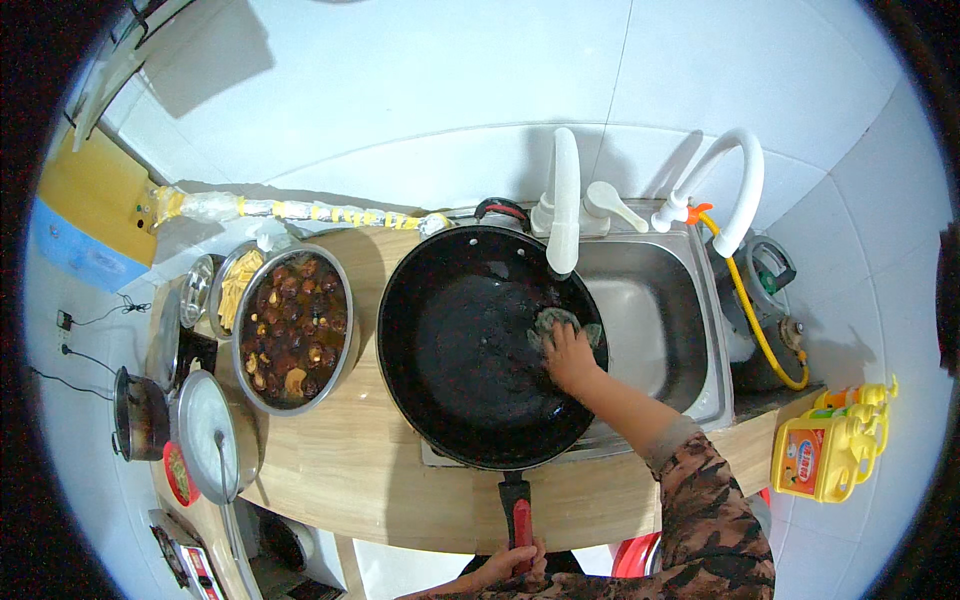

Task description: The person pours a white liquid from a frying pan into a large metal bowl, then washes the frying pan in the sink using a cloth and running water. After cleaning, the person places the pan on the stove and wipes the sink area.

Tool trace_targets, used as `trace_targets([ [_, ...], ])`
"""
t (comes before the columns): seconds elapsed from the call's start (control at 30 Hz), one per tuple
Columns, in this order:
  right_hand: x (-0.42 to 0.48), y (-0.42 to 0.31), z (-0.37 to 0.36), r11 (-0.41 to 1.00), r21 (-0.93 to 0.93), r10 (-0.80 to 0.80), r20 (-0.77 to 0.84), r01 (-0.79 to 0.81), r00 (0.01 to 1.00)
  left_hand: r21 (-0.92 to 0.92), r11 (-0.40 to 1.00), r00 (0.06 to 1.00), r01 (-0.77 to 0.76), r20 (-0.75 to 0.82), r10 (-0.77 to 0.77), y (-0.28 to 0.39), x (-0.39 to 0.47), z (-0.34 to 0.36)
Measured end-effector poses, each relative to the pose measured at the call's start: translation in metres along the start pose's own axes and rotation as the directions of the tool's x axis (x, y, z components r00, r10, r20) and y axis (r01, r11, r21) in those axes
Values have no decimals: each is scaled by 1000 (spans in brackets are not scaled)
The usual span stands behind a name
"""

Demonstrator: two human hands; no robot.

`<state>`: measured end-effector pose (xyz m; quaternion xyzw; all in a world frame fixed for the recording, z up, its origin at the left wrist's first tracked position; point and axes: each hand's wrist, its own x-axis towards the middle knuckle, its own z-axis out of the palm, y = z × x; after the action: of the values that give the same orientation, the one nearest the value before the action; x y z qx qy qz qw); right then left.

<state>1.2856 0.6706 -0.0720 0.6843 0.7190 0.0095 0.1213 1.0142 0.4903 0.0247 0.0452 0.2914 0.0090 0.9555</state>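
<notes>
A large black wok (450, 345) rests over the left part of the stainless steel sink and the edge of the counter. Its red and black handle (520, 510) points towards me, and my left hand (510, 564) is closed around it. Inside the wok, against its right wall, my right hand (568, 356) presses a greyish-green scrubbing cloth or pad (551, 321). Most of the pad's underside is hidden by my fingers. The wok's inner surface looks wet, with shiny spots. A white tap (564, 202) hangs over the wok's far right rim.
Left of the wok stands a steel pot of dark braised food (296, 330), near a pot with a ladle (206, 435). The sink basin (637, 330) lies right, with a second white tap (742, 180), a gas cylinder (757, 300) with yellow hose, and yellow detergent jugs (817, 450).
</notes>
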Motion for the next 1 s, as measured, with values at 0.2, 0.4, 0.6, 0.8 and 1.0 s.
trace_targets([
  [0.2, -24, -11, -10, 979, 203, -51, 202, 10, 978, -11, 1000, 997, 21, 69, -20, -5, 3, -11],
  [0.4, 20, 18, -1, 1000, -24, 14, -109, -16, 994, 59, 996, 997, -74, -19, 75, -4, 4, -4],
  [0.6, 3, -14, 2, 998, 61, 17, -29, -15, 999, 38, 999, 998, 20, 52, -22, -1, 2, -8],
  [0.8, 35, -1, -8, 995, -48, 93, 29, -92, 995, -1, 1000, 1000, 3, -14, -3, 1, 1, 0],
  [1.0, 11, -18, 14, 994, 33, 106, -46, -104, 993, -12, 1000, 995, -25, 92, 26, -15, 11, -26],
])
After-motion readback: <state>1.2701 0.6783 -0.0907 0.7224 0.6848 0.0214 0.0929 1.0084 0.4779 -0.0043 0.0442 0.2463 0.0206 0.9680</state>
